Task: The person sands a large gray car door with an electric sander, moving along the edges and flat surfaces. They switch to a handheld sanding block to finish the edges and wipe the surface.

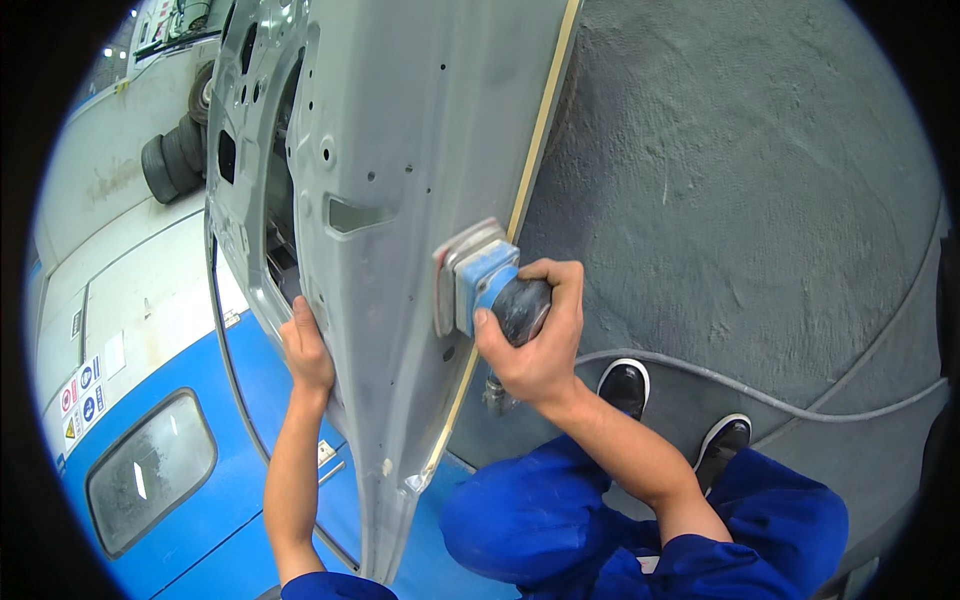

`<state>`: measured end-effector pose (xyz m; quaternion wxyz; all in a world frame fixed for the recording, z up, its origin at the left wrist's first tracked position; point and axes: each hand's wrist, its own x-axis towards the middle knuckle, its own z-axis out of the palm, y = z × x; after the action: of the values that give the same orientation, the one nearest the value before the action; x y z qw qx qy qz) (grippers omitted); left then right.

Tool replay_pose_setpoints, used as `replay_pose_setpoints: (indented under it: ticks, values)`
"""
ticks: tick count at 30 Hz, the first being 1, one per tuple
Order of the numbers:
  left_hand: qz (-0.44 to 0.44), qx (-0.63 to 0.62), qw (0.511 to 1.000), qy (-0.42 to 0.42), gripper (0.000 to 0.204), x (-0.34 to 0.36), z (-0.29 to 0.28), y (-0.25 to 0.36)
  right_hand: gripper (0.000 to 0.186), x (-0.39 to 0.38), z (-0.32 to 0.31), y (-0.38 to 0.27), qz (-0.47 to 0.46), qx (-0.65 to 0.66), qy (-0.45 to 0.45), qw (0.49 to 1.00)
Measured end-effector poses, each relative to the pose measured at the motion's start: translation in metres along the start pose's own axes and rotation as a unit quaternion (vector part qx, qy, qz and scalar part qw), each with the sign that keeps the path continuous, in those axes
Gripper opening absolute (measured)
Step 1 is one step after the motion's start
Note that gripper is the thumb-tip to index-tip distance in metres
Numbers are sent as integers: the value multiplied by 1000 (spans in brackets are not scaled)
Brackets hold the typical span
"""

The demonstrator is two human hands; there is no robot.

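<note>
A grey-primed car door point(375, 270) stands on edge in front of me, with holes and slots in its inner face. My right hand point(535, 335) is wrapped round the dark, rounded top of a blue air sander point(485, 275). The sander is tilted on its side, its pad facing the grey surface near the door's right edge. I cannot tell whether the pad touches it. My left hand point(308, 350) grips the door's left edge lower down, thumb pointing up. Its other fingers are mostly hidden.
A grey air hose point(740, 378) runs over the dark floor point(740, 200) past my shoes point(625, 388). Along the door's right edge runs a yellowish strip point(540, 130). Stacked tyres point(175, 160) stand by the wall at upper left. A blue-and-white door with a window point(150, 470) is at left.
</note>
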<state>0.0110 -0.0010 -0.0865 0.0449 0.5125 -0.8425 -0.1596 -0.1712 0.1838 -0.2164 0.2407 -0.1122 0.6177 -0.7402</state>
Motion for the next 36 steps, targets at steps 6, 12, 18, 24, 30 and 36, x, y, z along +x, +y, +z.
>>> replay_pose_setpoints:
  ticks: [6,12,18,24,30,36]
  values:
    - [-21,33,998,-48,72,0,-12,0,56,91,-3,-2,31,69,110,991]
    - [-14,34,999,-34,72,5,-12,7,55,119,-1,-25,10,76,113,991]
    - [6,40,999,2,73,6,-9,15,53,-43,9,-4,140,57,22,988]
    - [3,68,997,32,69,5,-7,10,54,-137,19,-25,260,103,-54,958]
    - [40,81,994,68,62,8,-4,19,54,-43,17,-10,166,163,83,969]
    - [62,108,989,76,60,17,0,12,56,-2,8,5,75,70,82,991]
